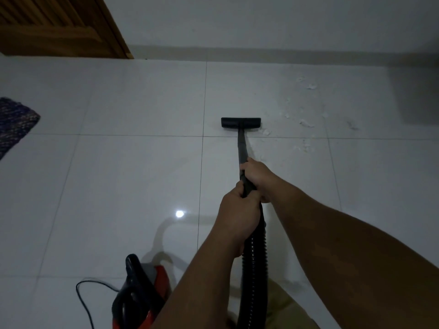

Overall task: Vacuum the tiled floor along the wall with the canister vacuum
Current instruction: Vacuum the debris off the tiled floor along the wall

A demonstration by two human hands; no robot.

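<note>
The black vacuum wand slopes away from me to its flat floor nozzle, which rests on the white tiled floor. My right hand grips the wand higher up. My left hand grips just below it, where the ribbed black hose begins. The red and black canister vacuum sits at the bottom left by my arm. White crumbs and dust lie scattered to the right of the nozzle, toward the wall.
A wooden door stands at the top left. A dark woven mat lies at the left edge. The black power cord loops on the floor left of the canister. A grey skirting runs along the wall's base.
</note>
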